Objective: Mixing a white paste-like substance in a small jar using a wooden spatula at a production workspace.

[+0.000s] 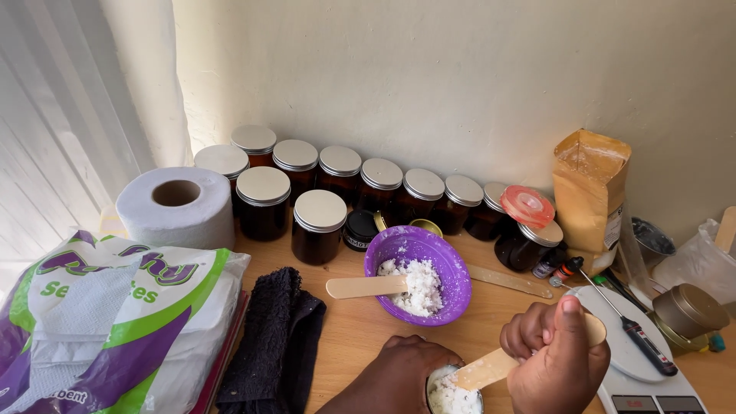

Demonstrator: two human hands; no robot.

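- Left hand (399,372) wraps a small jar (454,392) of white crumbly stuff at the bottom edge, fingers closed round its side.
- Right hand (558,356) grips a flat wooden stick (491,368), thumb on top.
- Stick's long axis runs from upper right down-left; its tip sits in the jar mouth.
- Purple bowl (418,274) with the same white stuff lies just beyond the jar, closer to the left hand; a second wooden spatula (366,286) rests in it, handle pointing left.

Purple bowl (418,272) holds white crumbly stuff (414,285). Amber-brown jars (318,222), silver lids. Pale wooden spatula (366,286). Black cloth (272,345). White paper roll (178,205). Tan bag (589,192). Purple-green-white package (115,322).
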